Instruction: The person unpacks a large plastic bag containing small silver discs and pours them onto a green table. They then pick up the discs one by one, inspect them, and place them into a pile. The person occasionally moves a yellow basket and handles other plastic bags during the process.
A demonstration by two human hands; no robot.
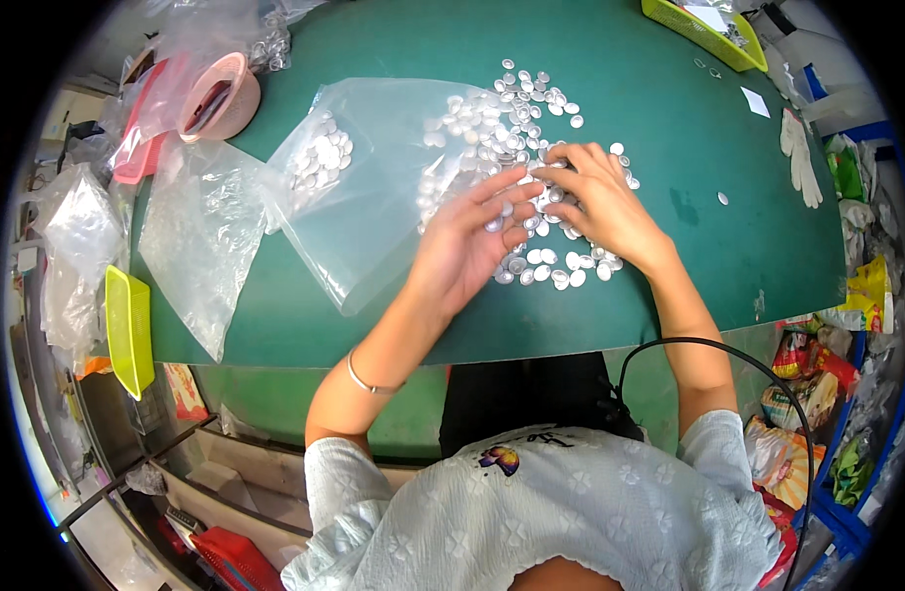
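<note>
Loose, small silver oval discs lie heaped on the green table in front of me. My left hand is turned palm up at the heap's left side, its fingers half curled around a couple of these discs. Over the heap, my right hand bends down with thumb and fingers apart, its fingertips among the discs. I make out nothing gripped in it. A large clear plastic bag lies flat left of my hands, with more discs inside it.
A second clear bag and a pink basket are on the left. A yellow-green basket stands by the left table edge, another at the far right. A white glove lies right. A black cable arches by my right arm.
</note>
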